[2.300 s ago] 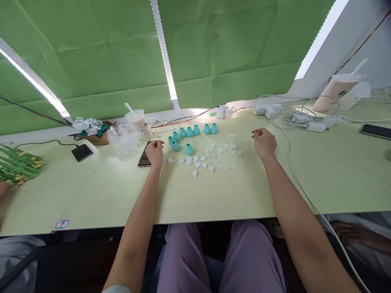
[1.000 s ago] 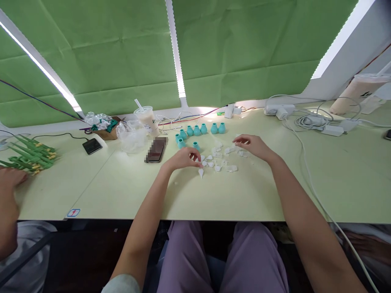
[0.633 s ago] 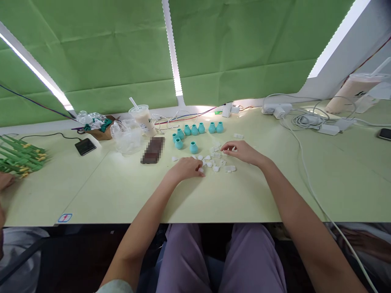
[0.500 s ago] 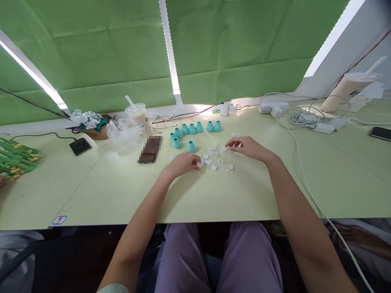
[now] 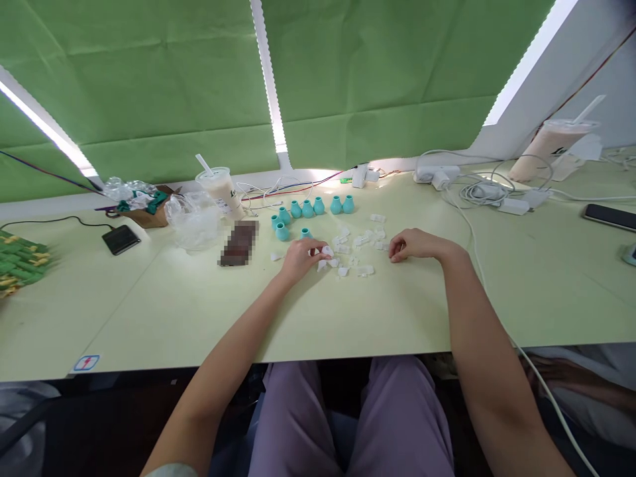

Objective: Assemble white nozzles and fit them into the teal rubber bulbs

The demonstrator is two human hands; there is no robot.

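Observation:
My left hand (image 5: 301, 258) pinches a small white translucent piece (image 5: 327, 251) between thumb and fingertips, at the left of a scatter of similar pieces. My right hand (image 5: 415, 244) is at the right side of that scatter, its fingers closed and pointing down at the table; whatever they may hold is hidden. Between the hands lie several loose translucent pieces (image 5: 366, 270), some flat, some block-like. Just behind my left hand stands a small turquoise vase-shaped pot (image 5: 305, 233), partly covered by it. Several more turquoise pots (image 5: 308, 209) stand upright in a loose group farther back.
A phone-like dark object (image 5: 239, 243), blurred out, lies left of the pots. Behind it are a drink cup (image 5: 221, 192), a crumpled clear bag (image 5: 195, 222) and a cardboard box (image 5: 152, 215). Coiled cables and a power strip (image 5: 436, 174) are at the back right; a white cable (image 5: 470, 232) crosses the table.
My left hand has lifted a white piece slightly, now showing at its fingertips. My right hand has drawn back to the right from the pieces, its fingers closing. The view has shifted slightly.

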